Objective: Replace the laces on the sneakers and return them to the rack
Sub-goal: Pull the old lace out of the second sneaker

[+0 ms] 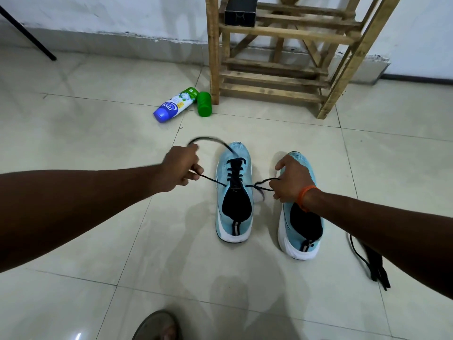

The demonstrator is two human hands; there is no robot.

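Evidently limp and light, the black lace (210,179) runs from the blue sneaker (234,217) to left hand (182,165) and right hand (291,179), each pinching an end; best held near the tips.

On the floor (98,143), the left sneaker (234,192) sits just beside the right sneaker (300,229), with the rack (277,33) behind them bearing a box (240,12), a bottle (175,105) and cap (204,104) left of it, and loose laces (372,263) far right.

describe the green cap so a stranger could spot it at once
Start at the wooden rack by the wall. At its left front leg a spray can lies on the floor. The green cap sits between them: short, plain green, unlike the longer white-and-blue can.
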